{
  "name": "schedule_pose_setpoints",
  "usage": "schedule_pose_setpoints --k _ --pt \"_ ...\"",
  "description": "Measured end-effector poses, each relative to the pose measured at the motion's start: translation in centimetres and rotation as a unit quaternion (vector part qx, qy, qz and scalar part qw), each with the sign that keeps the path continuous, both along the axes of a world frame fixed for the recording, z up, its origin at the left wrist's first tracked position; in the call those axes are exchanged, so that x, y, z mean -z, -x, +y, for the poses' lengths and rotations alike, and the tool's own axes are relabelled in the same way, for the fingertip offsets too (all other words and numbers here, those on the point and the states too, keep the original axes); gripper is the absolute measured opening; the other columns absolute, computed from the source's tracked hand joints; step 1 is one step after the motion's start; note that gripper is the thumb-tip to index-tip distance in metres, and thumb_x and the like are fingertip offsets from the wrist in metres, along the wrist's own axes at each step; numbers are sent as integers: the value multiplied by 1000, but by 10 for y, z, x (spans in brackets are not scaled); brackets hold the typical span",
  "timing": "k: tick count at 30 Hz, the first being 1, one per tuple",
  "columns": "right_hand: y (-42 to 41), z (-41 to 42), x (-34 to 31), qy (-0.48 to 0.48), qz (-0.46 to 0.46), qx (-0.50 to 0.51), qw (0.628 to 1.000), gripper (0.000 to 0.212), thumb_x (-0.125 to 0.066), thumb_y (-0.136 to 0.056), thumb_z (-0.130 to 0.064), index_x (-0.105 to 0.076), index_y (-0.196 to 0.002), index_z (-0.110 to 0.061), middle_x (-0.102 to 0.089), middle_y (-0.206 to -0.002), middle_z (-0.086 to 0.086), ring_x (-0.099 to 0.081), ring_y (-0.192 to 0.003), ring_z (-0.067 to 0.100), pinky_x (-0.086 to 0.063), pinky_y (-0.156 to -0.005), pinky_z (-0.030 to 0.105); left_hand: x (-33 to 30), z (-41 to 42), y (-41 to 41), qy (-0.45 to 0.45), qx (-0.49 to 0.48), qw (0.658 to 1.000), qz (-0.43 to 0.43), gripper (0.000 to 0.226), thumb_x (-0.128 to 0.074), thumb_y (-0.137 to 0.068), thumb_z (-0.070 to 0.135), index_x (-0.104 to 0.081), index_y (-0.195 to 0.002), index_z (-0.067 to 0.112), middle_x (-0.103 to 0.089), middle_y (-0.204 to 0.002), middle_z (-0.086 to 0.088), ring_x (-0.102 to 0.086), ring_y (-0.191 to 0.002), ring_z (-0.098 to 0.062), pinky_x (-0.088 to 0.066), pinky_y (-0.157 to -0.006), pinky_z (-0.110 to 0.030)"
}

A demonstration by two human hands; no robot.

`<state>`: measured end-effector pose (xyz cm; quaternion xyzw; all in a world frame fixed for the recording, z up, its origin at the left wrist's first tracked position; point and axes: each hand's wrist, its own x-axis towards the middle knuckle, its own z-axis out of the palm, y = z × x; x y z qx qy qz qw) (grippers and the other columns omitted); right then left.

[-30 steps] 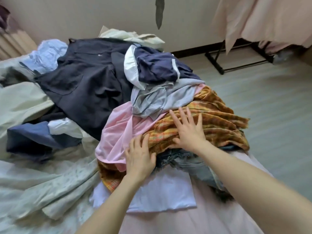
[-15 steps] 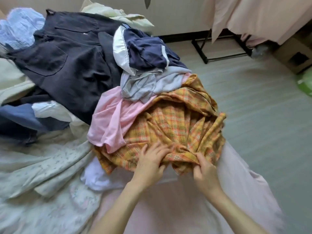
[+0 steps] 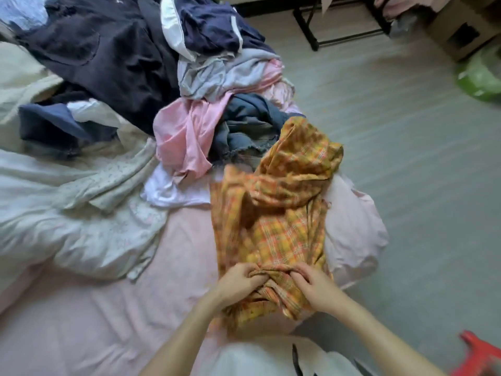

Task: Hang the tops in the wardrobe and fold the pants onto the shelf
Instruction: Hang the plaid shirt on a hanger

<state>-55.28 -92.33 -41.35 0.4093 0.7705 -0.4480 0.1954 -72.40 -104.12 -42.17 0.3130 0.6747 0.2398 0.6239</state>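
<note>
An orange-yellow plaid garment [image 3: 282, 213] stretches from the clothes pile toward me across the pink bed [image 3: 108, 308]. My left hand [image 3: 238, 280] and my right hand [image 3: 314, 286] both grip its bunched near edge, side by side. Behind it the pile holds a pink top [image 3: 181, 137], frayed blue denim [image 3: 244, 131], a grey garment [image 3: 217, 74], a navy-and-white piece [image 3: 211, 31] and a large dark garment [image 3: 103, 55]. A white item [image 3: 173, 191] lies under the pink top.
A pale rumpled duvet [image 3: 67, 207] covers the bed's left side. To the right is grey floor [image 3: 406, 158] with a black rack base [image 3: 311, 31], a cardboard box [image 3: 461, 31], a green bag [image 3: 479, 74] and a red object [image 3: 477, 354] at the lower right.
Both hands went from resting on the plaid garment to gripping it, then drew it out of the pile toward me. The denim underneath came into view.
</note>
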Motion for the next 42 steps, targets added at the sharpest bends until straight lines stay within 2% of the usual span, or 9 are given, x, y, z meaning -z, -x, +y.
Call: schedule_pose_setpoints --k 6,10,13,19,23,26,30,34,42 --pt "-38 4 -33 -4 8 -78 997 94 -60 -66 -61 2 -137 -60 -25 -148 -20 -35 -128 7 -37 -105 33 -37 29 -31 -49 -118 992 14 16 -64 -73 39 -58 -78 25 -62 -82 7 -60 -84 -12 -47 -83 -27" --pt "-34 39 -61 -86 104 1 991 68 -60 -73 -14 -42 -133 -41 -58 -127 -5 -54 -117 22 -45 -95 28 -74 58 -19 -85 -24 996 -32 47 -76 -62 50 -56 -100 30 -63 -93 15 -60 -88 -1 -47 -79 -16" --pt "-42 65 -104 -76 173 131 973 40 -62 -70 1 -67 -101 -25 -67 -98 -5 -63 -95 16 -45 -78 15 -97 75 -21 -125 107 981 105 59 -78 -69 37 -50 -120 31 -54 -110 17 -51 -101 -2 -40 -85 -17" --pt "-119 101 -181 264 243 195 913 24 -67 -64 -10 -76 -86 -14 -73 -88 5 -69 -79 16 -53 -63 19 -125 90 -34 -193 72 975 81 22 -59 -86 8 -68 -99 23 -67 -90 11 -63 -85 -6 -46 -72 -7" --pt "-138 124 -169 -33 146 282 948 21 -68 -80 -10 -70 -101 -13 -69 -102 9 -61 -99 27 -52 -80 21 -139 112 -54 -122 -42 988 -90 22 -59 -91 23 -68 -110 18 -72 -99 -2 -69 -89 -14 -54 -73 -21" --pt "-127 109 -147 -246 46 228 941 63 -66 -84 -28 -39 -139 -16 -42 -142 10 -40 -131 26 -31 -109 33 -144 132 -71 -4 -169 971 -172 25 -55 -93 25 -64 -108 8 -72 -84 -6 -68 -76 -17 -54 -66 -27" --pt "-111 62 -124 -166 199 35 965 73 -61 -81 -7 -29 -137 -42 -31 -146 -11 -25 -138 9 -17 -115 24 -148 139 -94 36 -100 977 -186 31 -52 -95 27 -58 -114 3 -69 -99 -14 -68 -87 -22 -55 -77 -34" --pt "-110 56 -128 -198 263 173 928 33 -53 -79 7 -65 -101 -15 -59 -105 -5 -50 -103 7 -28 -83 -7 -156 138 -98 -13 -84 982 -166 35 -56 -91 34 -60 -112 6 -71 -96 -10 -69 -86 -19 -57 -70 -29" --pt "-125 82 -186 -139 183 411 882 14 -46 -88 -8 -60 -88 -11 -61 -83 6 -57 -76 19 -51 -76 39 -154 108 -119 -280 -45 954 98 89 -63 -60 75 -33 -133 33 -30 -142 3 -35 -130 -14 -35 -106 -35"
